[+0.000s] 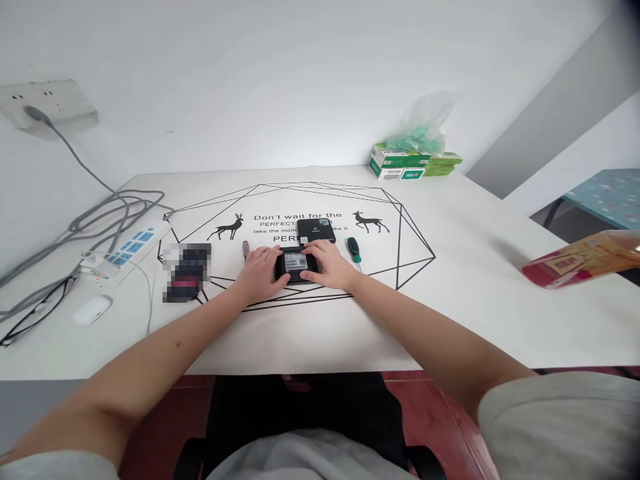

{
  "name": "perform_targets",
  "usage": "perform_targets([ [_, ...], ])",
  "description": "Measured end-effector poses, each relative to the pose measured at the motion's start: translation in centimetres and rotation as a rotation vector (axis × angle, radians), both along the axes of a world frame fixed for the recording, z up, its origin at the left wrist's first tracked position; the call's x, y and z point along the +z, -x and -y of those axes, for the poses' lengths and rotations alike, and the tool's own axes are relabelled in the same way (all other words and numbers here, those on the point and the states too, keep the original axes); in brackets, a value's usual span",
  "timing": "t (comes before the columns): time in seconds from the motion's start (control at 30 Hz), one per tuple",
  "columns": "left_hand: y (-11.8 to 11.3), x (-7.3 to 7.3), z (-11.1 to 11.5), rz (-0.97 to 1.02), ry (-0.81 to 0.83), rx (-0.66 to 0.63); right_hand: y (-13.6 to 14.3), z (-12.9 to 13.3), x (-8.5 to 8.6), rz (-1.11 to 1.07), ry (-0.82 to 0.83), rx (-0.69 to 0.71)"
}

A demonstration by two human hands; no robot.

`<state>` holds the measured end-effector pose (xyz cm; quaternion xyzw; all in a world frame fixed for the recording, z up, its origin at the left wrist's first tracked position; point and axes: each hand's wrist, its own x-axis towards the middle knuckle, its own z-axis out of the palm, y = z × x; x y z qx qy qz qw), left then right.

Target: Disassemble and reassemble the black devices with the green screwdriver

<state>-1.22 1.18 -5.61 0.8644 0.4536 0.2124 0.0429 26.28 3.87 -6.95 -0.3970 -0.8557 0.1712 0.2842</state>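
A hard drive with a white label [294,262] sits in a black casing on the white table, between my two hands. My left hand [262,272] is closed on the casing's left side, thumb at the near edge. From the right, my right hand [327,265] grips the other side, fingers over the far corner and thumb on the near one. Just behind lies a flat black cover [316,230] with small stickers. A screwdriver with a green and black handle [354,249] lies right of my right hand. Another screwdriver handle [245,249], brownish, shows beside my left hand, its shaft mostly hidden.
Left on the table are a blurred-out dark object [189,273], a power strip [133,250] with grey cables, a white earbud case [93,310] and eyeglasses [37,310]. Green and white boxes [400,163] under a plastic bag stand far right. A red and yellow package [575,261] lies at right.
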Motion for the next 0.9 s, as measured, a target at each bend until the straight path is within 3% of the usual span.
perform_targets([
  [0.3, 0.0, 0.0, -0.8, 0.030, 0.066, 0.004, -0.1, -0.4, 0.6, 0.073, -0.017, 0.012],
  [0.5, 0.3, 0.7, -1.6, -0.053, 0.136, 0.008, -0.1, -1.5, 3.5, 0.295, 0.014, 0.073],
  [0.7, 0.7, 3.8, -2.5, -0.185, 0.244, -0.066, 0.3, -3.1, 6.6, 0.433, 0.195, 0.132],
  [0.9, 0.1, 6.6, -4.0, -0.332, 0.393, -0.104, 1.6, -3.8, 8.1, 0.496, 0.290, 0.099],
])
